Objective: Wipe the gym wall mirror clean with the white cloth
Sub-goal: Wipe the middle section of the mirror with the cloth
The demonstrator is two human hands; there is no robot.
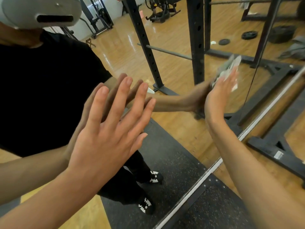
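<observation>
Gym wall mirror (173,133) glass: left hand (109,129) spread flat against it; right hand (217,95) presses crumpled white cloth (231,66) (blurred).

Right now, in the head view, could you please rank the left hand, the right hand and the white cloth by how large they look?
1. Left hand, though it is nearest the camera.
2. Right hand.
3. White cloth, blurred and partly hidden behind the right hand.

Gym corner where I'm standing

Glossy honey-coloured wood floor (179,133), speckled black rubber mat (219,210) under me, black steel squat rack base (270,146) to my right.
</observation>
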